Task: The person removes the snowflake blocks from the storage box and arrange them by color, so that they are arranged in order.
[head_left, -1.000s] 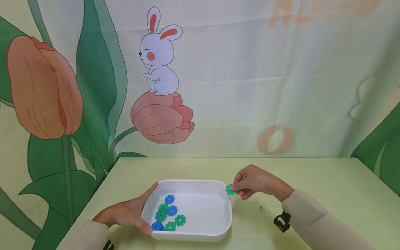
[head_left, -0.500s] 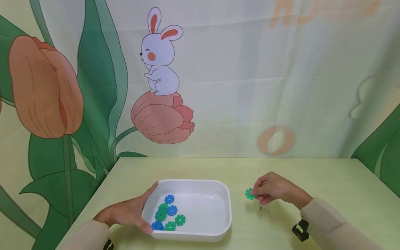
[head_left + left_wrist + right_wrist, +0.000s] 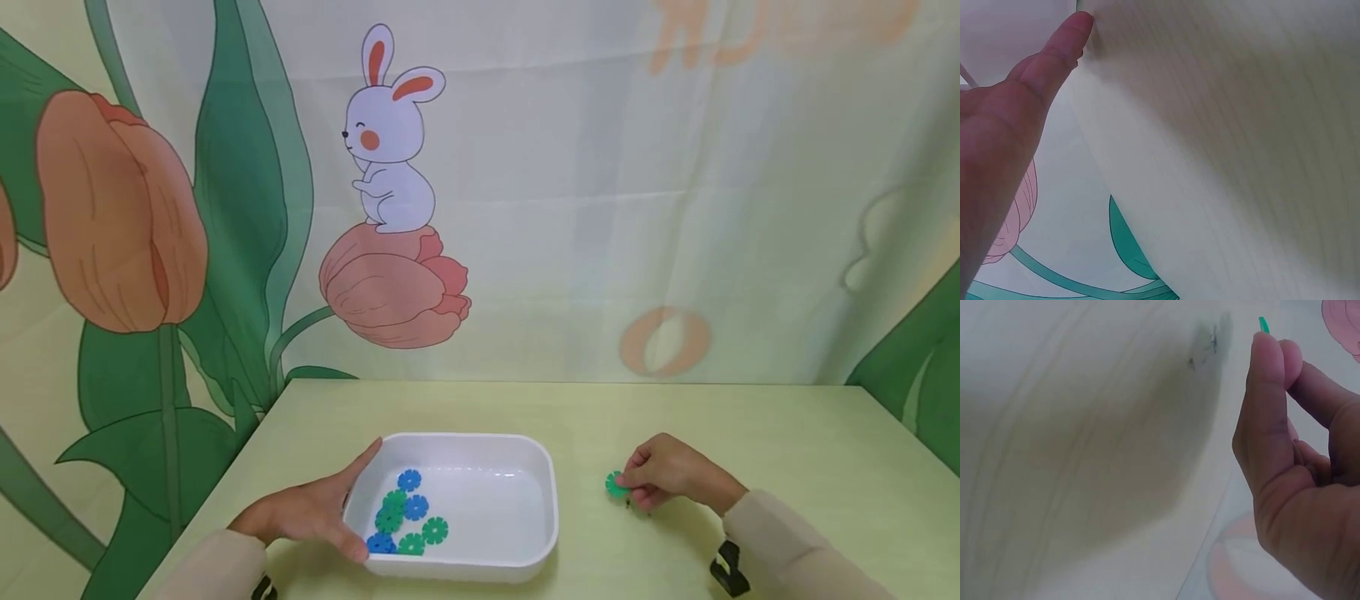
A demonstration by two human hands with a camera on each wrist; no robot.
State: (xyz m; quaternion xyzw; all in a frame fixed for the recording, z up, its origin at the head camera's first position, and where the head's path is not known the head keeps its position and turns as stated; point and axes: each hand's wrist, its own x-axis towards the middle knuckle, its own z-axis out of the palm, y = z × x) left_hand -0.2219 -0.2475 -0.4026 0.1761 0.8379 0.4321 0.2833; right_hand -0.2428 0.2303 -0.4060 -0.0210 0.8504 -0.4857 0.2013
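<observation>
A white plastic tray (image 3: pixel 487 564) sits on the table, with several blue and green notched discs gathered at its left side. One is a blue disc (image 3: pixel 408 480); a green disc (image 3: pixel 435 530) lies among them. My left hand (image 3: pixel 311 512) grips the tray's left end, its thumb at the front corner and a finger reaching to the back corner. To the right of the tray, just above the table, my right hand (image 3: pixel 667 475) pinches another green notched disc (image 3: pixel 616 484) between thumb and finger. Only a sliver of that disc (image 3: pixel 1264 325) shows past the fingertips in the right wrist view.
The pale yellow-green table (image 3: pixel 787 450) reaches back to a printed curtain (image 3: pixel 555 208) with a rabbit and tulips. Small dark marks (image 3: pixel 1213 340) show on the tabletop near my right hand.
My right hand has carried the green disc from the tray's right rim to the right, then lower toward the table. My left hand and the tray have stayed in place.
</observation>
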